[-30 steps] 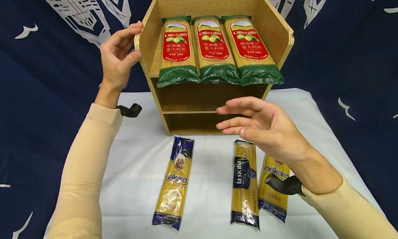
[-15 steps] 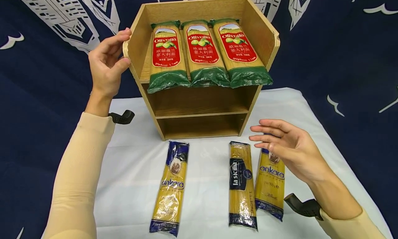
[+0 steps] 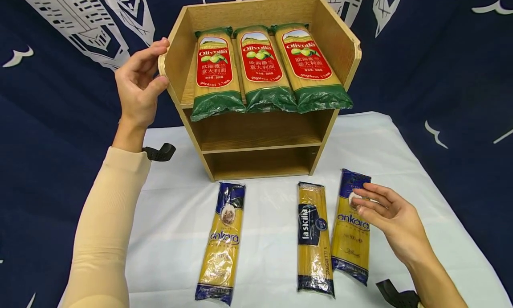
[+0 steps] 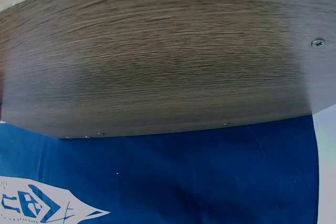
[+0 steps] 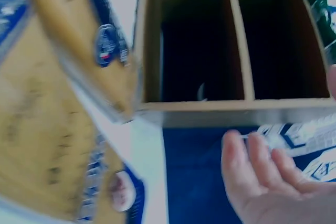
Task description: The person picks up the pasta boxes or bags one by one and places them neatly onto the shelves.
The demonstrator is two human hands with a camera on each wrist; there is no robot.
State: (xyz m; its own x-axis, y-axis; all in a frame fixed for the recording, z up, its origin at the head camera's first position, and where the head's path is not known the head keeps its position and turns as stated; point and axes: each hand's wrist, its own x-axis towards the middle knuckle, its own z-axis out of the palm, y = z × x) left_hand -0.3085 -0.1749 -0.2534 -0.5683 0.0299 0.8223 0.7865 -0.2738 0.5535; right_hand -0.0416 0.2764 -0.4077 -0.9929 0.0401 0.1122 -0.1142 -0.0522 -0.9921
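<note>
My left hand [image 3: 138, 87] holds the left side edge of a small wooden shelf [image 3: 260, 145], thumb on its front edge and fingertips higher up. In the left wrist view the shelf's outer side panel [image 4: 168, 66] fills most of the picture. Above the right-hand Ankara spaghetti packet [image 3: 350, 241] hovers my right hand [image 3: 394, 216], its fingers loosely bent and holding nothing; whether the fingertips touch the packet I cannot tell. Beside that packet lies a dark-labelled La Sicilia spaghetti packet [image 3: 314, 254]. Another Ankara packet [image 3: 220, 250] lies further left.
Three Olivoilà spaghetti packets [image 3: 262, 67] lie side by side on the shelf's top level, green ends jutting over the front. Two lower compartments show bare boards. A white cloth [image 3: 168, 236] covers the table, and a dark blue patterned curtain [image 3: 441, 54] hangs behind.
My right hand has moved down and to the right, from in front of the shelf to the right-hand Ankara packet. The left hand keeps its place on the shelf; the head view shifted slightly.
</note>
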